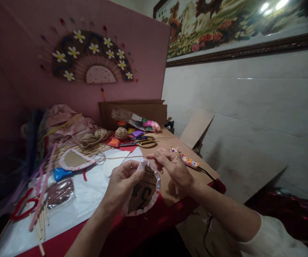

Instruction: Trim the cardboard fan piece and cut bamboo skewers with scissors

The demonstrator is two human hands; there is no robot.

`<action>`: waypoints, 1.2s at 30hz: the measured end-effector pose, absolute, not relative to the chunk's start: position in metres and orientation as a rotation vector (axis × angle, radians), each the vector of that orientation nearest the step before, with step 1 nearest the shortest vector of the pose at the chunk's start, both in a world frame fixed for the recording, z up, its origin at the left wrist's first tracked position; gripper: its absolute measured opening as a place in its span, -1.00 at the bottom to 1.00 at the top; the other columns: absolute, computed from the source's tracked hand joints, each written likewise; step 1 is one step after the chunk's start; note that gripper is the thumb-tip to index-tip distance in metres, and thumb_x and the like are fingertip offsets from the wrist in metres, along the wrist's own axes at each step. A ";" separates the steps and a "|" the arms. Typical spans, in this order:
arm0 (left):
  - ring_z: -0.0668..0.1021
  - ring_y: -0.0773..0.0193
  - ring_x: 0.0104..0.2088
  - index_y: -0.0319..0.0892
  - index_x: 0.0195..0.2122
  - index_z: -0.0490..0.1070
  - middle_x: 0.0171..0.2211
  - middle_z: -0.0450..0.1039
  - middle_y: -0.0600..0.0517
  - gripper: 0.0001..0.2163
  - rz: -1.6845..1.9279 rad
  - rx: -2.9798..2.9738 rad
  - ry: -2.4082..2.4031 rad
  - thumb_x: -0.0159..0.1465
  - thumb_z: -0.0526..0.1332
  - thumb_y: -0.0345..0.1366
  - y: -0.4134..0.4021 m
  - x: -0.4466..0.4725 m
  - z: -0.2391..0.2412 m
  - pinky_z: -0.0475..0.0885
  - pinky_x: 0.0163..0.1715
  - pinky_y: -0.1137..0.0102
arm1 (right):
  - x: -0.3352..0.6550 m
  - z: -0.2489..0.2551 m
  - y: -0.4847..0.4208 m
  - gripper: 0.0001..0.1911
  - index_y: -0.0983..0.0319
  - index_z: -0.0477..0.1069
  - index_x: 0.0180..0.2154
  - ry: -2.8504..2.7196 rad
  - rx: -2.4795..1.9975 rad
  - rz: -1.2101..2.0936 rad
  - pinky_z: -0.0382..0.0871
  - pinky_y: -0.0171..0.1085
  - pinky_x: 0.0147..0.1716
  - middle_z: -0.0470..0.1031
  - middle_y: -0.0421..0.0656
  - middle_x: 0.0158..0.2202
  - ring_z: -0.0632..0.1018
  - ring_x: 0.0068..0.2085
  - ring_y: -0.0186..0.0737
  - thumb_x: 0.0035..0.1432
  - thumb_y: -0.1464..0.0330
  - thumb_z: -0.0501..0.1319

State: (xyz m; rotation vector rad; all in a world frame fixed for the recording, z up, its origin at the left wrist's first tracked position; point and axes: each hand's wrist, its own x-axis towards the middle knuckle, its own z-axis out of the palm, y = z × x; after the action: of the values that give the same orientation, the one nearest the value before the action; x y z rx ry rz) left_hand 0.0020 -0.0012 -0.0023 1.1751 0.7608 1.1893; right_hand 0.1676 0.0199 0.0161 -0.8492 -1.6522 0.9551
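Observation:
My left hand (121, 182) grips a half-round cardboard piece (142, 194) with a pale pink edging, holding it up over the table's near edge. My right hand (171, 167) pinches the edging at the top of that piece, fingers pressed together. A second, similar half-round piece (75, 160) lies flat on the white sheet (89, 200) to the left. A spotted glue gun (188, 161) with a black cord lies just beyond my right hand.
Scissors (143, 143), balls of twine (121, 132), coloured clay packets (137, 132), thin sticks (40, 225), a red pipe cleaner (22, 208) and a brown packet (60, 192) crowd the red-covered table (132, 232). A flowered fan (89, 59) hangs on the pink board. A white wall is at right.

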 end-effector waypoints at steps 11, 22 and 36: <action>0.53 0.36 -0.47 -0.21 -0.37 0.44 -0.46 0.54 0.03 -0.88 1.166 1.216 0.762 0.12 0.27 -0.28 -0.002 0.000 -0.005 0.39 -0.44 0.50 | 0.176 0.036 0.021 -0.72 0.30 0.44 -0.57 -1.704 -0.888 1.340 0.08 -0.37 -0.54 0.29 -0.25 -0.61 0.24 -0.54 -0.43 -0.02 0.22 0.30; 0.54 0.35 -0.47 -0.21 -0.35 0.44 -0.46 0.54 0.03 -0.88 1.196 1.211 0.772 0.13 0.27 -0.27 0.000 0.002 -0.007 0.41 -0.44 0.48 | 0.177 0.034 0.022 -0.65 0.31 0.39 -0.64 -1.764 -0.898 1.219 0.06 -0.36 -0.54 0.22 -0.28 -0.63 0.21 -0.55 -0.44 0.04 0.21 0.26; 0.53 0.36 -0.47 -0.21 -0.37 0.44 -0.45 0.54 0.02 -0.86 1.202 1.245 0.827 0.13 0.27 -0.25 -0.001 0.003 -0.007 0.39 -0.45 0.50 | 0.170 0.024 0.015 -0.74 0.31 0.44 -0.52 -1.857 -0.878 0.848 0.22 -0.34 -0.44 0.35 -0.20 -0.51 0.35 -0.44 -0.37 0.10 0.27 0.22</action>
State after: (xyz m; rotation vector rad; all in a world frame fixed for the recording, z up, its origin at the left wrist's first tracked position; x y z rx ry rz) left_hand 0.0028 -0.0010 -0.0071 1.2446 0.8265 1.2023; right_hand 0.1702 0.0146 0.0242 -0.8777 -1.8566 0.8478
